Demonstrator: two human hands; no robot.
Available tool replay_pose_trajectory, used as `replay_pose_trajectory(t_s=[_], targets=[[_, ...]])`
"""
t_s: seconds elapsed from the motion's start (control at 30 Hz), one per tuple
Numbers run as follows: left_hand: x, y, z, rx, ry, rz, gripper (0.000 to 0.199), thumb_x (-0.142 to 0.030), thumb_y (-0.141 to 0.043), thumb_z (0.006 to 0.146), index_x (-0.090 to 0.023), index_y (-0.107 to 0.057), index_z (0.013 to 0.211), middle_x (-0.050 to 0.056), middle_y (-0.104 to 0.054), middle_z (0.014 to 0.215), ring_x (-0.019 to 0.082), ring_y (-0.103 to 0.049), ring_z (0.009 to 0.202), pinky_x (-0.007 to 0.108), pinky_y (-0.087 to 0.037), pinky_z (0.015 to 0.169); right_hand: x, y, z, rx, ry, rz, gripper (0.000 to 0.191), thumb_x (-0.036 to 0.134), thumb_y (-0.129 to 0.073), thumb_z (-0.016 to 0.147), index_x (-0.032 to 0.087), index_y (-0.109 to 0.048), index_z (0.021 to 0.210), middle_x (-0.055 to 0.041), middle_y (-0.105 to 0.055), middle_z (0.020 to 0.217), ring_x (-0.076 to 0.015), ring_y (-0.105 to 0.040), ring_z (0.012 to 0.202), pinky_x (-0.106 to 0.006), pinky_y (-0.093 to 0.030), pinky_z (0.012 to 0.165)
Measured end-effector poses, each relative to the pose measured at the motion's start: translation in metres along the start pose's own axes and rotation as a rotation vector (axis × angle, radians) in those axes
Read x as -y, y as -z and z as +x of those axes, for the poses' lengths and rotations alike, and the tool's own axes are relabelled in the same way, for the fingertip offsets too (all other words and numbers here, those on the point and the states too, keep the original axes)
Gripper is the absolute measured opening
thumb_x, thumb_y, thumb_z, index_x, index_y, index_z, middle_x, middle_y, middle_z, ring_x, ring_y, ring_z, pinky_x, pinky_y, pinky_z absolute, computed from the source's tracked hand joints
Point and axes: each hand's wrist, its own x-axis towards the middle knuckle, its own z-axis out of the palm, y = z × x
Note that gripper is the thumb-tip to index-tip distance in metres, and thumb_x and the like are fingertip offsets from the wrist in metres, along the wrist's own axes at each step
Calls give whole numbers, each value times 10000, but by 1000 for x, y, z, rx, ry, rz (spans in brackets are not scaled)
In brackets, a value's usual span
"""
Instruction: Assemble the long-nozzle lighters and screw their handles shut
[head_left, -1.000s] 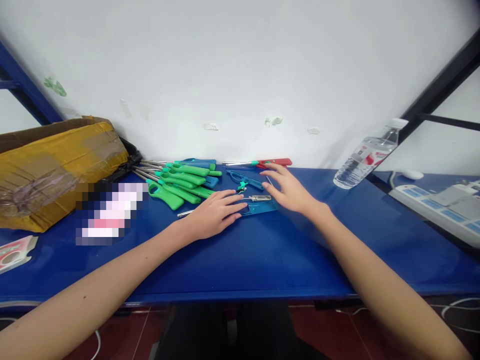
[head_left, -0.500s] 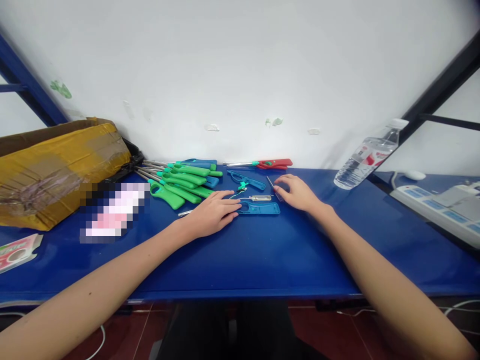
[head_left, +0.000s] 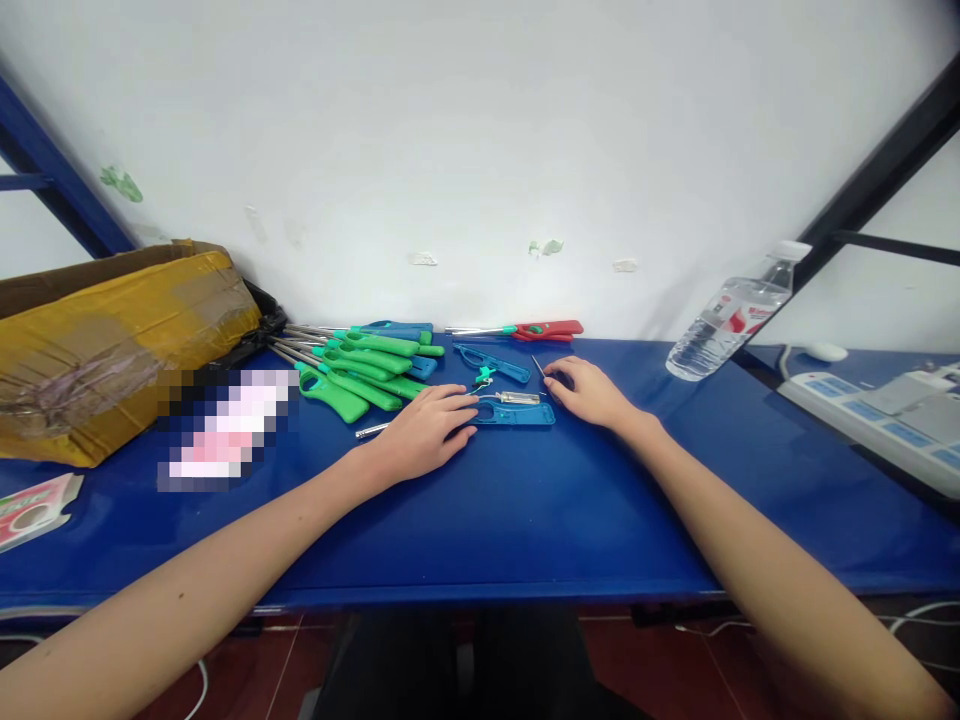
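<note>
An opened blue gas lighter shell lies flat in front of me, with its metal tube poking out to the left. My left hand rests over its middle, fingers stretched out and lying flat, hiding part of it. Along its upper edge are a clear cylindrical fuel tank and a small teal trigger part with thin wires. Beyond them is the other blue shell half. My right hand has its fingertips closed on what looks like a screwdriver; only its thin metal shaft shows.
Several green lighters are piled at left, with blue ones behind. Red lighters lie by the wall. A taped cardboard box stands far left. On the right are a tilted water bottle and a white power strip.
My right fingers have closed around the screwdriver and shifted slightly left. The left hand stays over the blue shell. The view has moved a little.
</note>
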Motion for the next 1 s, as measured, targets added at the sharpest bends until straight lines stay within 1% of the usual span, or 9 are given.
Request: replay_pose_trajectory(t_s=[0.13, 0.27, 0.33, 0.43, 0.53, 0.63, 0.77, 0.83, 1.0], targets=[[-1, 0, 0, 2, -2, -2, 314, -260, -487, 992, -167, -681, 1221, 95, -653, 1309, 299, -500, 1319, 503, -440, 1083, 1, 0, 0, 10, -3, -9, 314, 348, -482, 945, 156, -686, 1086, -132, -699, 1136, -279, -631, 1056, -433, -494, 945], [-2, 1, -1, -32, -8, -28, 333, -248, -490, 990, -196, -649, 1279, 98, -627, 1346, 284, -499, 1329, 495, -437, 1090, 0, -1, -1, 0, 3, -5, 325, 339, -463, 954, 155, -674, 1119, -136, -688, 1154, -278, -624, 1073, -430, -494, 952], [-3, 2, -1, -24, -36, -39, 344, -260, -480, 998, -210, -635, 1301, 93, -610, 1370, 277, -483, 1351, 488, -427, 1099, -1, -2, -1, 4, 8, -3, 333, 325, -434, 967, 157, -668, 1134, -135, -684, 1161, -275, -621, 1080, -431, -490, 960], [-7, 5, -1, 30, -78, -47, 350, -292, -471, 1007, -235, -626, 1316, 82, -587, 1400, 278, -436, 1394, 502, -390, 1123, -2, -3, -1, 5, 19, 1, 337, 322, -411, 980, 165, -662, 1140, -134, -681, 1163, -276, -619, 1083, -445, -488, 966], [-10, 7, -1, 94, -56, -46, 368, -333, -461, 1015, -244, -601, 1344, 79, -556, 1434, 285, -409, 1415, 530, -344, 1146, 0, -3, 0, -3, 33, 17, 340, 339, -415, 983, 161, -660, 1139, -139, -674, 1173, -279, -613, 1100, -449, -484, 982], [-12, 8, 0, 139, -31, -47, 393, -351, -440, 1025, -236, -564, 1380, 79, -520, 1467, 270, -401, 1422, 526, -311, 1167, 6, -1, -1, -3, 54, 28, 352, 365, -433, 981, 151, -657, 1149, -146, -662, 1193, -285, -601, 1135, -456, -472, 1011], [-11, 7, -1, 141, -33, -56, 404, -358, -435, 1026, -228, -547, 1392, 88, -515, 1470, 244, -428, 1406, 507, -276, 1190, 20, 4, -4, 2, 113, 45, 381, 421, -474, 967, 159, -654, 1176, -157, -628, 1261, -305, -571, 1201, -492, -454, 1043], [-11, 7, -1, 138, -37, -51, 409, -363, -434, 1026, -223, -544, 1394, 95, -514, 1470, 241, -433, 1403, 506, -269, 1194, 28, 7, -7, 15, 167, 66, 414, 466, -511, 946, 175, -646, 1209, -162, -600, 1306, -317, -545, 1247, -513, -439, 1063], [-10, 5, -2, 127, -40, -30, 398, -325, -435, 1023, -219, -558, 1386, 124, -501, 1478, 253, -443, 1394, 520, -297, 1179, 40, 12, -11, 108, 293, 105, 481, 547, -588, 889, 191, -665, 1203, -152, -601, 1296, -322, -527, 1265, -516, -421, 1087]])
